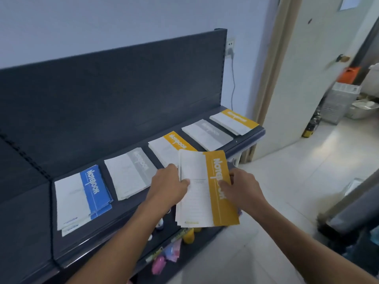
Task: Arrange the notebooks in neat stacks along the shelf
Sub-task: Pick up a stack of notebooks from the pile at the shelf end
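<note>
A bundle of yellow-and-white notebooks is held above the front edge of the dark shelf. My left hand grips its left edge and my right hand grips its right edge, thumbs on the top cover. Five stacks lie in a row on the shelf. From the left they are a blue stack, a grey stack, a yellow stack partly hidden behind the held bundle, a second grey stack and a second yellow stack.
The shelf's dark back panel rises behind the stacks. Pink, blue and yellow items sit on a lower shelf. A doorway stands at the right, over a pale tiled floor. A dark object sits at the right edge.
</note>
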Demonstrator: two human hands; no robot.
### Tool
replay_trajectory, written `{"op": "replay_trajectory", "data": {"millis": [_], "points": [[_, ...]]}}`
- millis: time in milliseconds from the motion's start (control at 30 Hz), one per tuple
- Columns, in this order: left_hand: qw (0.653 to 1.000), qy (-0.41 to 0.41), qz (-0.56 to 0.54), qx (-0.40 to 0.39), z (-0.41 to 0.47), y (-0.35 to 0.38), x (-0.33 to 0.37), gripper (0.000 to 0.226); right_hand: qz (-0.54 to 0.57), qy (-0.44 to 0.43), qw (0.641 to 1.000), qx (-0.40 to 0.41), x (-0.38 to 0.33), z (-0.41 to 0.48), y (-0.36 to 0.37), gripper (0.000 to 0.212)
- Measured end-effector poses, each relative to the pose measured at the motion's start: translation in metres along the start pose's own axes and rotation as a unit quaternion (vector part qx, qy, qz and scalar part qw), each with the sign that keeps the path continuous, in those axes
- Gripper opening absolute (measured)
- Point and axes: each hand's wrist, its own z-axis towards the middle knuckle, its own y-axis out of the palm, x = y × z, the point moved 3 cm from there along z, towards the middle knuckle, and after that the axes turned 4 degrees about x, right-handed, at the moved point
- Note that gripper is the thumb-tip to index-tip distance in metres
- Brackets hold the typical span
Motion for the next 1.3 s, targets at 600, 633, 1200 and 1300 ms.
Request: {"op": "replay_trajectory", "data": {"millis": [600,633,1200,1300], "points": [[0.986,-0.154,-0.023,0.053,0.143,0.022,-0.026,0.031,-0.062,-0.152,0.982,-0.09,-0.076,0.182,0.041,0.015],[0.984,-0.164,-0.032,0.056,0.149,0.023,-0.029,0.033,-0.065,-0.16,0.981,-0.093,-0.082,0.192,0.046,0.015],[0.968,-0.209,-0.016,0.137,0.192,0.037,-0.059,0.044,-0.135,-0.239,0.956,-0.103,-0.123,0.255,0.118,0.017],[0.97,-0.204,0.005,0.131,0.193,0.041,-0.059,0.048,-0.149,-0.247,0.952,-0.105,-0.123,0.258,0.123,0.018]]}}
